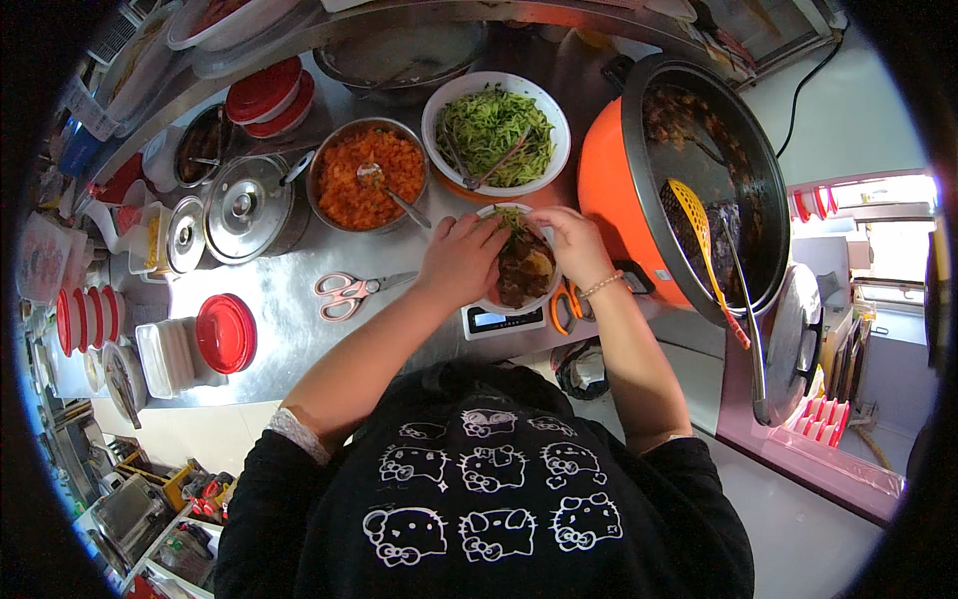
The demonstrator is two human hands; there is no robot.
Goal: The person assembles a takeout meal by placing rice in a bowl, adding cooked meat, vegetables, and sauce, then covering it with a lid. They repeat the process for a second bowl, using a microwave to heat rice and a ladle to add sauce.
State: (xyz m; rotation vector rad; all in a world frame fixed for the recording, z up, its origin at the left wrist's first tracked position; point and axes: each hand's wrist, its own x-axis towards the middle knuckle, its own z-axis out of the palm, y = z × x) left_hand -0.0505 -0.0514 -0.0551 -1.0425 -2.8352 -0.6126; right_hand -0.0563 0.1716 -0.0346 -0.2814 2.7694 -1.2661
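A round white-rimmed bowl (520, 309) stands on a small digital scale (479, 333) before me. Brown stewed pieces (524, 278) fill it, with a few green shreds (512, 219) at its far side. My left hand (461, 262) is closed about the bowl's left side, its fingers reaching over the rim by the shreds. At the right rim, my right hand (576, 248) grips with bent fingers; a beaded bracelet circles that wrist. Orange-handled scissors (564, 309) lie beside the scale, partly behind the right wrist. Pink-handled scissors (344, 295) rest left of my left forearm.
Beyond the hands are a white bowl of shredded cucumber (496, 133) with tongs and a steel bowl of orange shreds (365, 180) with a spoon. A large orange pot (617, 200) holds a yellow skimmer (694, 220). Lidded pots (244, 210) and red lids (226, 332) occupy the left.
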